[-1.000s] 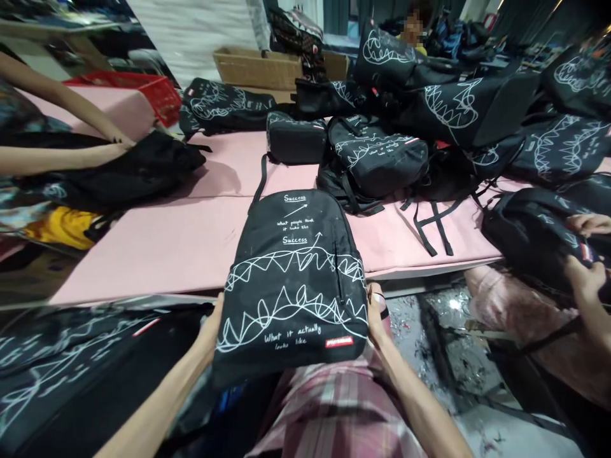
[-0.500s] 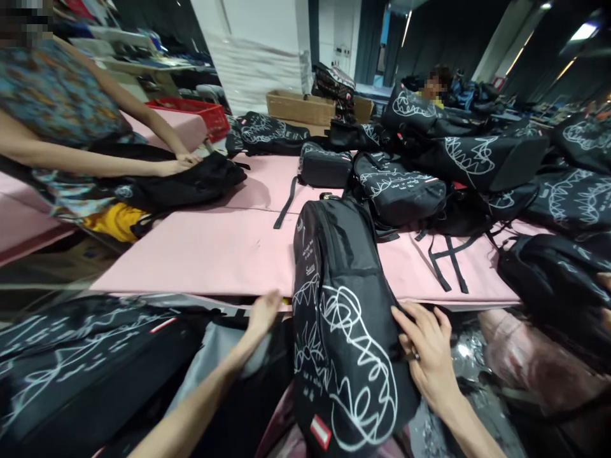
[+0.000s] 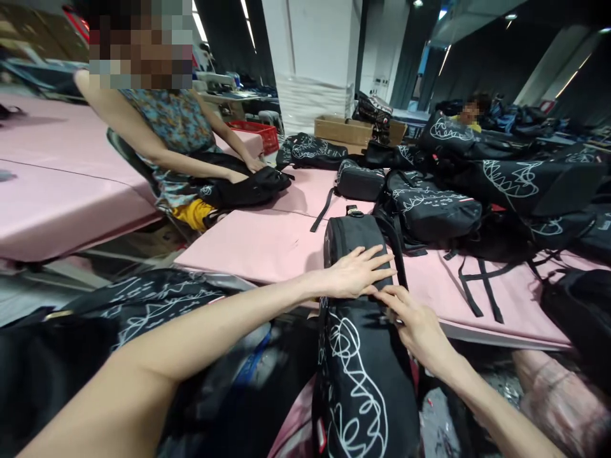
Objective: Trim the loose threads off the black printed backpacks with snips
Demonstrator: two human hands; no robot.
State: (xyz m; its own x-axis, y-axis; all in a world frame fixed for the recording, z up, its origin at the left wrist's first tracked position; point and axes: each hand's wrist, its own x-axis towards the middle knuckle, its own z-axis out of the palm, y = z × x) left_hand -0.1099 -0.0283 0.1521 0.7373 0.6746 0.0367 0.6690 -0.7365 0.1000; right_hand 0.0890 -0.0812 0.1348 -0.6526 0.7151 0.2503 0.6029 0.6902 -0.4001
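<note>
Bare-armed left hand point(image 3: 356, 273) and right hand point(image 3: 415, 324); pink clothing point(image 3: 293, 429) at the lap.

Workshop interior: long pink-topped work tables point(image 3: 248, 245) above a grey floor point(image 3: 28, 299). A white square pillar point(image 3: 312, 57) stands at centre rear, with dark walls point(image 3: 482, 63) beyond. White ceiling strip lights point(image 3: 245, 9) overhead. Brown cardboard box point(image 3: 341, 129) and red plastic crate point(image 3: 260, 133) at rear.

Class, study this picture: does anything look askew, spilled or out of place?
The black backpack under the left hand and right hand lies on its side, overhanging the edge of the pink table. Loose straps trail from the heaped backpacks beyond. No damage shows.
</note>
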